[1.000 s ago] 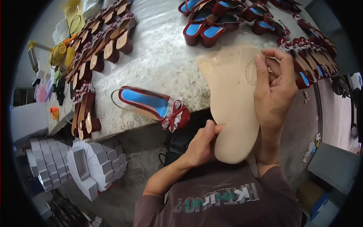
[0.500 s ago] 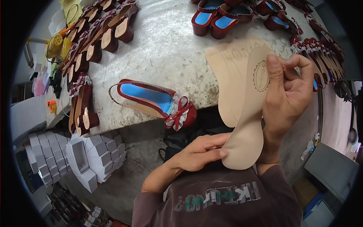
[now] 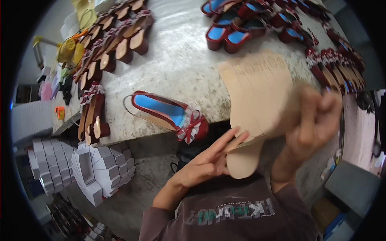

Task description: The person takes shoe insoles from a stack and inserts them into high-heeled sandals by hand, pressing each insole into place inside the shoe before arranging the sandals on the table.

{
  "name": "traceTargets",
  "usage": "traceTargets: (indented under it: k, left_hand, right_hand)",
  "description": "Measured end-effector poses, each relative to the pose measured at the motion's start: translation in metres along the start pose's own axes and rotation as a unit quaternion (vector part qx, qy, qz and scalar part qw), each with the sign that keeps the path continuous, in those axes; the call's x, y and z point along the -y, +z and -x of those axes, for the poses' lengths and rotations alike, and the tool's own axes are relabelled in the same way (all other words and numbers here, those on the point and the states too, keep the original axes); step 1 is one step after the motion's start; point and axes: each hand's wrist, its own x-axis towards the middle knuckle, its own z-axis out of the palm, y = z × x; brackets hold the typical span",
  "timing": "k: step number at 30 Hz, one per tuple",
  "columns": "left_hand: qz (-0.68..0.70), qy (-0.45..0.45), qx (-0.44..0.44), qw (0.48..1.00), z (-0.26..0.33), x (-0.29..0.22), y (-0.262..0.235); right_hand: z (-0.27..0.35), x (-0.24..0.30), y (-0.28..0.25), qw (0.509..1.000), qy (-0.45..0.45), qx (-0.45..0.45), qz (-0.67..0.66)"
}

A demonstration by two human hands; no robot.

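My left hand (image 3: 205,162) has a beige insole (image 3: 243,161) by its rounded end, with two fingers stretched toward the stack's lower edge. That insole hangs past the table edge, and its upper part is hard to make out. Beside it lies a fanned stack of beige insoles (image 3: 257,94) with stamped marks at the far ends. Right of the stack my right hand (image 3: 311,122) is raised and smeared by motion, with a blurred beige patch next to its fingers. Left of the stack, a dark red slingback shoe (image 3: 159,108) with blue inside and a ruffled bow rests at the table edge.
Rows of red heeled shoes (image 3: 106,60) line the table's left side. More red shoes with blue insides (image 3: 225,38) stand at the back, and others (image 3: 333,70) at the right. White boxes (image 3: 102,168) are piled below left of the worn table (image 3: 173,52).
My right hand has moved right and down from the stamped end of the insole. My left fingers have stretched up toward the stack. The twisted insole no longer covers the stack's right side.
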Motion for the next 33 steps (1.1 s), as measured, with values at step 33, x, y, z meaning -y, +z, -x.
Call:
traceTargets:
  k: [33]
  left_hand:
    - [-0.365, 0.239, -0.315, 0.843, -0.007, -0.097, -0.132]
  right_hand:
    - [0.057, -0.034, 0.007, 0.828, 0.122, 0.480, 0.263]
